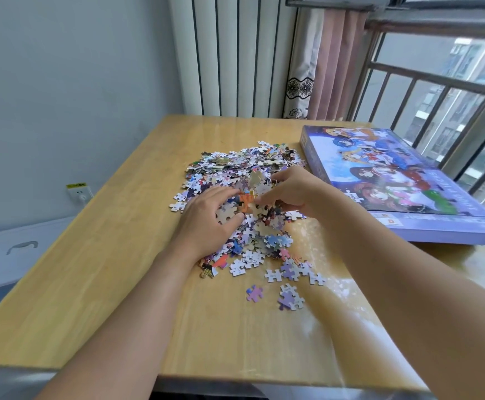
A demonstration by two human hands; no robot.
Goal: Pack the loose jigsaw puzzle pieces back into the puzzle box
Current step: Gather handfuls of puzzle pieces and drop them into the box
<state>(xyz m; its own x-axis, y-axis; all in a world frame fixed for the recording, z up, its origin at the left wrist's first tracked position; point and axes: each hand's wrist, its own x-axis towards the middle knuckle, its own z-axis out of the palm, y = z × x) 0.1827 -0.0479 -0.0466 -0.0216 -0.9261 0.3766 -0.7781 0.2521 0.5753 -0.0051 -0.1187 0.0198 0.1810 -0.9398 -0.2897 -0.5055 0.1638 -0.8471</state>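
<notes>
Two hands work in the pile of puzzle pieces (244,180) in the middle of the wooden table (91,269). The left hand (209,217) lies on the pile w/ fingers curled, thumb and fingers holding some pieces. The right hand (290,192) is also curled and pinches pieces at the top of the pile, just beside the left one. A few single pieces lie apart near the front, e.g. a purple piece (254,293). The puzzle box (394,180) lies flat at the right side of the table, near the window bars (437,90), its printed lid closed; one piece (354,195) rests on it. What is inside, cannot tell.
</notes>
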